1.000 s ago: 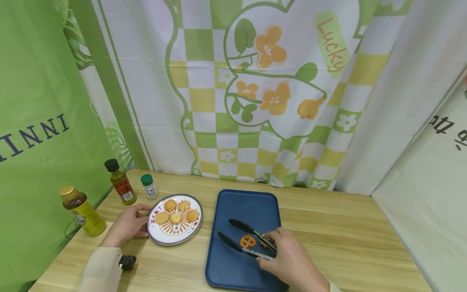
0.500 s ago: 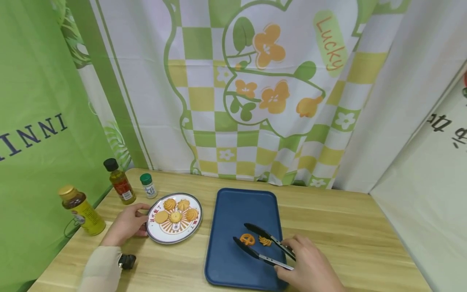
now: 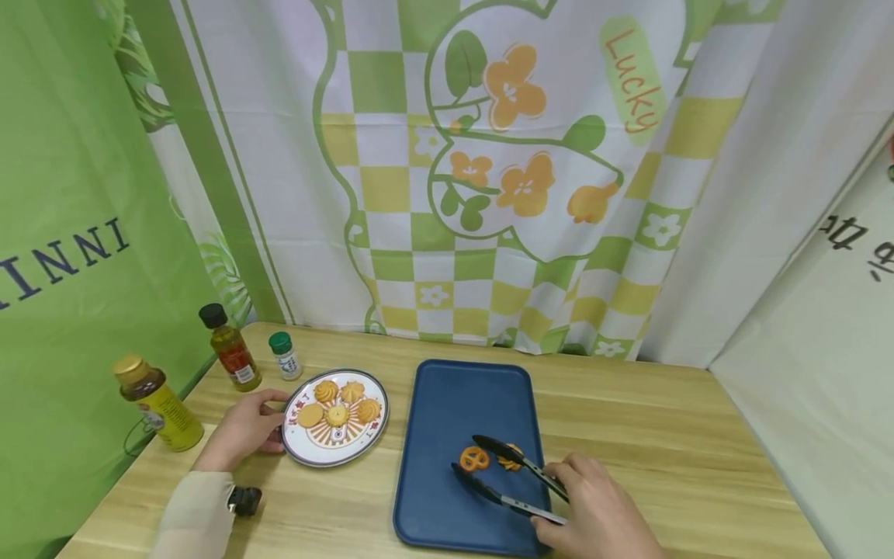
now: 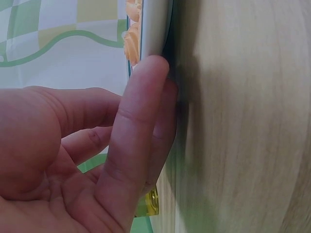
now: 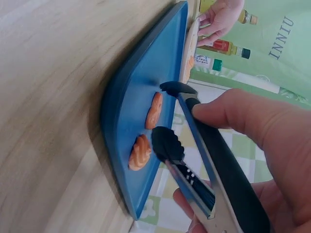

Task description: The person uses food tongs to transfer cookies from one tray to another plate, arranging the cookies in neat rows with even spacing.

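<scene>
My right hand (image 3: 601,505) grips black-and-silver tongs (image 3: 527,508), thumb on one arm and fingers on the other. The tongs' tips are spread above the blue tray (image 3: 464,404). Between and just beyond them lie a pretzel-shaped cookie (image 3: 474,459) and a ridged swirl cookie (image 5: 140,153); in the head view the upper arm partly covers the swirl. Nothing is pinched in the tongs. My left hand (image 3: 244,427) holds the left rim of a white patterned plate (image 3: 328,458), fingertips at its edge in the left wrist view (image 4: 141,107). Several cookies (image 3: 337,415) lie on the plate.
Behind my left hand stand a yellow-labelled bottle (image 3: 164,411), a black-capped oil bottle (image 3: 233,353) and a small green-capped jar (image 3: 285,359). A patterned curtain (image 3: 482,310) hangs along the table's back edge, and a green cloth (image 3: 63,326) on the left.
My right hand has moved the tongs to the right, away from around the pretzel-shaped cookie and toward the swirl cookie. The left hand and plate have stayed in place.
</scene>
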Tool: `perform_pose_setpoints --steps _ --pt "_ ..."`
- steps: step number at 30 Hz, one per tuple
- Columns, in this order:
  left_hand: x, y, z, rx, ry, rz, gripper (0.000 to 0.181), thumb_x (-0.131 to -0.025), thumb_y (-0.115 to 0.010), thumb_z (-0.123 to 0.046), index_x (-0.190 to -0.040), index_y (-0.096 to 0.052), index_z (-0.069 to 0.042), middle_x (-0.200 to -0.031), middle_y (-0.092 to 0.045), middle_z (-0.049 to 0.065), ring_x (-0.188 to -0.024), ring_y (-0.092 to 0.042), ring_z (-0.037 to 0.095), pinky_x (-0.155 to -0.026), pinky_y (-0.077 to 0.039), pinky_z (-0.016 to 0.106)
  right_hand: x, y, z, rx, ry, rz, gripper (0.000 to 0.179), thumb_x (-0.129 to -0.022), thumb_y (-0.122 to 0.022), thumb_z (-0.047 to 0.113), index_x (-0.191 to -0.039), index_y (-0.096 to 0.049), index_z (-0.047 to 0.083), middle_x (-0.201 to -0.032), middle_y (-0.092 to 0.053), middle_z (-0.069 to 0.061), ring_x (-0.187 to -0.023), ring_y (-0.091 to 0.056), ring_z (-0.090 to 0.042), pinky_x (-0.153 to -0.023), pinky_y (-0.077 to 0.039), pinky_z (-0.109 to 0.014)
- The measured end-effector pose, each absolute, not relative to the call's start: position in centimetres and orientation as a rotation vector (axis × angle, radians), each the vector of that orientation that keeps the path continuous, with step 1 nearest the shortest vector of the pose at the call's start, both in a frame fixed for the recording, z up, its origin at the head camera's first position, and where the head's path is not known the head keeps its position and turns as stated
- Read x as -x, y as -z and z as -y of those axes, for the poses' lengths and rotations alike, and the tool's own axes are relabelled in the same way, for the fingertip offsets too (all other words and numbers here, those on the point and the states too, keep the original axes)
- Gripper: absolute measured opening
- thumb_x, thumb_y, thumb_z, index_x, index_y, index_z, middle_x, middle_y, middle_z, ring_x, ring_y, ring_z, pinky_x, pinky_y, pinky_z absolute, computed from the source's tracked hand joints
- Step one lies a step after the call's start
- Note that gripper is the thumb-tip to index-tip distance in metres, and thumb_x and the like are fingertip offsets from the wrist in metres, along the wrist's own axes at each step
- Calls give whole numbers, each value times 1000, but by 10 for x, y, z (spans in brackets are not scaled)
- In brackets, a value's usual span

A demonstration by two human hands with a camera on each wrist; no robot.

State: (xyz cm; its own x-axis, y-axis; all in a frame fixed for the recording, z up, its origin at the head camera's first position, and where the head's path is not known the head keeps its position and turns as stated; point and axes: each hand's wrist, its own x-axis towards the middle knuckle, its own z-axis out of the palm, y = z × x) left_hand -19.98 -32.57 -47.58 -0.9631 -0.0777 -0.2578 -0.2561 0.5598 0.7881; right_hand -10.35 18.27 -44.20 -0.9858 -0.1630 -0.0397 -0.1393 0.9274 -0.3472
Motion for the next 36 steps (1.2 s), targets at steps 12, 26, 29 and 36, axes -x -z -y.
perform_pose_setpoints --steps 12,26,29,36 --pt "202 474 325 280 -1368 -2597 49 -113 -54 -3 -160 -46 11 -117 -65 28 -88 -72 23 -70 -73 35 101 444 -186 271 542 -2962 56 -76 -101 44 -118 -81 15 -112 -69 2 -101 -62 -19 -77 -62 -41" --pt "200 476 325 285 -1359 -2606 49 -113 -54 -3 -160 -46 11 -117 -64 28 -89 -73 22 -70 -73 34 103 444 -186 233 579 -2915 56 -77 -100 43 -120 -82 13 -114 -71 0 -102 -63 -21 -82 -63 -46" --pt "200 476 325 282 -1362 -2605 49 -113 -54 -2 -160 -46 11 -117 -64 28 -89 -73 22 -71 -73 34 104 444 -186 230 587 -2917 56 -76 -101 42 -120 -82 13 -113 -71 1 -102 -63 -20 -83 -63 -46" --pt "200 477 325 273 -1372 -2599 49 -113 -55 -2 -159 -46 11 -117 -64 29 -88 -73 22 -71 -73 34 104 444 -184 235 574 -2938 56 -76 -100 44 -120 -82 15 -113 -71 1 -102 -63 -20 -84 -63 -45"
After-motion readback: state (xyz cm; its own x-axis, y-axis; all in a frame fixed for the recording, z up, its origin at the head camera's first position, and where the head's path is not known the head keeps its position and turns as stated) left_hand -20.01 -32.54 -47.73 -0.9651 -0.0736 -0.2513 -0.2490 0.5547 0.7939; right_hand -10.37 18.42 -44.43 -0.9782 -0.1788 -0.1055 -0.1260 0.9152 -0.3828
